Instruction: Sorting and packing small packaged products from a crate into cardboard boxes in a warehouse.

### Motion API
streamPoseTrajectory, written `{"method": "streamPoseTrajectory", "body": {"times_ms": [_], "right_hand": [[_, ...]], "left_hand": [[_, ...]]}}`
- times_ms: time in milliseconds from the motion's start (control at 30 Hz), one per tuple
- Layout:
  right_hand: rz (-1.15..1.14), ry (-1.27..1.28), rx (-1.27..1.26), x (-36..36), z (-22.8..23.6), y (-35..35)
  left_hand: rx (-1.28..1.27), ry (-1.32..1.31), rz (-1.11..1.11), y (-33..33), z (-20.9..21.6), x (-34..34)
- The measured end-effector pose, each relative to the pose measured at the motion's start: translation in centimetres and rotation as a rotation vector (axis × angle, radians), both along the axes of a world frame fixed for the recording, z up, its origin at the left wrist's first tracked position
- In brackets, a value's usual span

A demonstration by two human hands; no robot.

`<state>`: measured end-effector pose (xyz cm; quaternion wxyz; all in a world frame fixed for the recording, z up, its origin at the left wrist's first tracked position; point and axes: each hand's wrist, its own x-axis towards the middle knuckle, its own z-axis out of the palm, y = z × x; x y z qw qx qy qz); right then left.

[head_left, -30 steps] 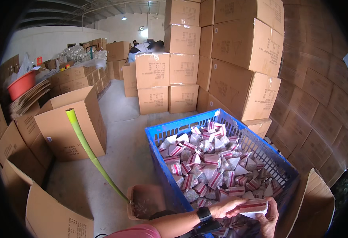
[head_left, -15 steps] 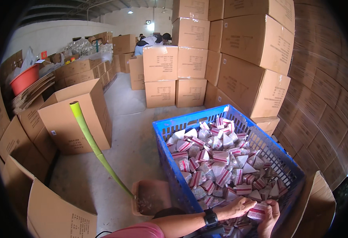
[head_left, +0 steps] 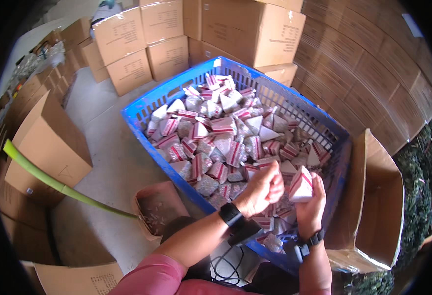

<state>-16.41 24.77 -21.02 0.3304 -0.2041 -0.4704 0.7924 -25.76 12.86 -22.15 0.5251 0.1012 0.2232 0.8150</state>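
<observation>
A blue plastic crate (head_left: 171, 184) holds a heap of small clear pyramid-shaped packets (head_left: 223, 142) with white-and-red paper labels. Over its near right part, my right hand (head_left: 310, 205) grips one such packet (head_left: 300, 184), its pointed end up and its white face showing. To its left, also over the heap, my left hand (head_left: 261, 191) is closed with the fingers curled in. Whatever those fingers may hold is hidden. The two hands are apart.
An open cardboard box (head_left: 381, 206) stands right of the crate. At its left lie a pink dustpan (head_left: 164, 199) and a green stick (head_left: 58, 186). Stacked cartons (head_left: 275, 34) rise behind. A black cable (head_left: 226, 265) hangs near my legs.
The view has swung right and down. My hands were close together at one packet; now they are apart, and the packet stands pointed end up in my right hand.
</observation>
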Motion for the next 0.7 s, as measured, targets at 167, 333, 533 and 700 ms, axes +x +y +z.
{"method": "streamPoseTrajectory", "body": {"times_ms": [167,333,533,700], "right_hand": [[0.047,-0.085,-0.005,0.6,0.1,3.9],[0.340,-0.300,0.591,-3.8,2.6,4.2],[0.985,-0.857,1.432,-14.8,-2.7,-2.3],[0.834,-0.331,1.214,-20.4,-13.0,-2.7]], "left_hand": [[-0.064,0.186,0.401,-1.5,0.2,-4.4],[-0.291,0.295,0.743,-6.4,1.3,-8.4],[-0.313,0.298,0.780,-8.1,0.9,-9.6],[-0.287,0.239,0.606,-4.2,1.3,-6.6]]}}
